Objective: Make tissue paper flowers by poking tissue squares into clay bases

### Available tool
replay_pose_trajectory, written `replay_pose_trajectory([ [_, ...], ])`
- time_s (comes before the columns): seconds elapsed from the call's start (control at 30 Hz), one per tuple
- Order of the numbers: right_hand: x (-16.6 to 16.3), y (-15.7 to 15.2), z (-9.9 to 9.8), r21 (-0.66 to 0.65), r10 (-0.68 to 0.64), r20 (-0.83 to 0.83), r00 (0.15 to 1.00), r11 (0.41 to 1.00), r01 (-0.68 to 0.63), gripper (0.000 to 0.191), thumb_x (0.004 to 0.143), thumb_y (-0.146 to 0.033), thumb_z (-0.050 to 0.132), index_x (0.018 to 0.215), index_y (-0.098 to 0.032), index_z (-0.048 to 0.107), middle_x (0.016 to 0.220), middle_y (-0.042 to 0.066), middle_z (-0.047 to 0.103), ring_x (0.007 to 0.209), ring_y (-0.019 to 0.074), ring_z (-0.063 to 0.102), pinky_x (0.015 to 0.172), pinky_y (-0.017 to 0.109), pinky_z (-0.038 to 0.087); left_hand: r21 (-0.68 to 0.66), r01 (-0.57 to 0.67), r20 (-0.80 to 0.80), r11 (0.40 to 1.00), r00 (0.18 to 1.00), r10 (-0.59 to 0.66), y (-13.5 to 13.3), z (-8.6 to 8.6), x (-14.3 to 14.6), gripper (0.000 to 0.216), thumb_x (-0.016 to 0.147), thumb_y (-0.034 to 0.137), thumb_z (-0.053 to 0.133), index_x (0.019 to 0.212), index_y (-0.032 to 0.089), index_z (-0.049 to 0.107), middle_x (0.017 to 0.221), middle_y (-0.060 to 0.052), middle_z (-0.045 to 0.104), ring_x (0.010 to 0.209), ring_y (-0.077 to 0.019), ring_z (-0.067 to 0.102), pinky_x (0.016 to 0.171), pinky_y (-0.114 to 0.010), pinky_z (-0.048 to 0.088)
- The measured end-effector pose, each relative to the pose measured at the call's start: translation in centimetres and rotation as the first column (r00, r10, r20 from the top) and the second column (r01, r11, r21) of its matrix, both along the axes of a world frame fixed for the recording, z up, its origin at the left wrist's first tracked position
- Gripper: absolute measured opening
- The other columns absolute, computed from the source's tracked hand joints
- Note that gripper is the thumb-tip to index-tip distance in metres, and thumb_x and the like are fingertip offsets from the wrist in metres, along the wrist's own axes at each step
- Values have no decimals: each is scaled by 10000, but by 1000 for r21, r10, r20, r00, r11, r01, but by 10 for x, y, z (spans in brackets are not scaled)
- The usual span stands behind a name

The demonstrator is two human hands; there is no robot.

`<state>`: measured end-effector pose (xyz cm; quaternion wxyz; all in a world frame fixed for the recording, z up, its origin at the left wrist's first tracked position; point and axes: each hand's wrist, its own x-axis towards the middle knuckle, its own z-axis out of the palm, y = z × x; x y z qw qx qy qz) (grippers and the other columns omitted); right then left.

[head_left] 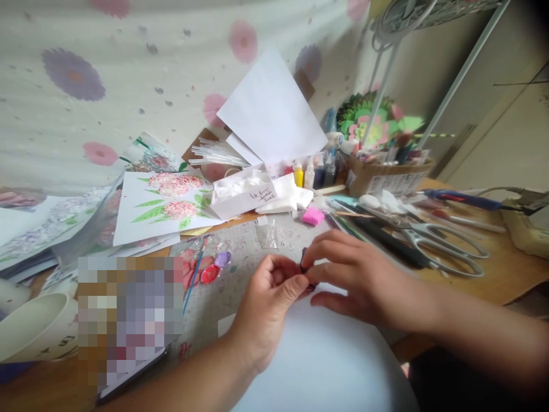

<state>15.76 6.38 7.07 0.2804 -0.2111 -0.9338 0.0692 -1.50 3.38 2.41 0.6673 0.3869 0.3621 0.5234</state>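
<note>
My left hand [274, 294] and my right hand [358, 277] meet over the near edge of the work mat. Between their fingertips is a small black piece [304, 261], mostly hidden, so I cannot tell its kind. The left thumb and fingers pinch it from the left. From the right, the right forefinger presses against it, while the other right fingers are bent and a little apart. Under both hands lies a white sheet of paper [317, 366]. Just beyond them sit a pink lump in wrapping [313, 216] and a clear plastic bag [268, 233].
Left of my hands are red and purple paint pots [210, 273] with a thin blue brush [194, 277], a blurred-out phone-like object and a white cup [40, 326]. Scissors [446, 243] lie right. Behind stand flower paintings [165, 200], a white box [242, 194] and paint bottles [309, 173].
</note>
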Motion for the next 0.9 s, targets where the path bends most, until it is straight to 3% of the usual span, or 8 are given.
replay_pose_trajectory([
  [0.1,5,1,3,-57,-16,-110,994,998,10,126,798,-227,634,894,-148,654,978,114,611,917,213,556,801,365,469,-21,7,-43,1000,999,-8,0,1,1,296,715,192,735,885,170,492,819,31,572,799,-89,545,748,-240,430],
  [0.2,7,4,3,-225,-148,-233,961,970,95,162,823,-196,591,963,-126,631,972,119,622,920,198,588,796,326,491,17,45,-103,999,994,-43,-1,2,2,283,726,167,716,900,175,493,844,19,598,824,-100,554,786,-261,425],
  [0.33,2,5,1,-523,-227,-105,968,840,141,226,781,-205,632,994,-132,612,861,70,670,767,175,636,690,293,528,42,73,-169,996,983,-65,-2,1,1,275,738,148,687,922,186,487,855,10,603,828,-116,551,773,-279,427],
  [0.47,-6,2,-1,-605,-247,-113,962,785,130,122,737,-111,622,856,-141,619,780,43,666,706,155,636,654,266,528,-33,125,-116,992,985,-128,-2,1,0,315,730,154,695,983,181,509,973,-17,601,904,-127,547,816,-279,416],
  [0.57,-9,3,-3,-661,-249,-143,958,744,95,85,745,-121,607,826,-148,603,758,39,660,682,150,635,639,263,529,-65,170,-141,983,974,-177,-2,1,-1,243,747,212,683,949,160,559,921,-18,592,860,-123,535,774,-267,424],
  [0.77,1,17,-4,-670,-402,-284,871,733,119,125,740,-246,649,809,-152,605,716,28,644,640,147,611,604,268,522,-41,148,-333,988,930,-153,1,1,-3,73,806,221,579,779,158,556,764,14,586,655,-94,524,682,-265,430],
  [0.83,4,19,-3,-582,-458,-339,821,788,199,156,736,-257,667,845,-158,616,741,28,651,646,146,609,602,265,520,-39,138,-359,990,922,-143,1,1,-3,96,814,240,574,768,155,564,752,7,599,654,-103,539,681,-271,434],
  [0.9,5,16,-1,-405,-460,-393,796,864,300,190,737,-213,672,911,-165,610,779,33,658,665,146,611,625,268,518,-50,117,-340,992,932,-127,1,0,-2,127,811,271,592,787,147,587,762,-14,619,668,-120,560,685,-283,443],
])
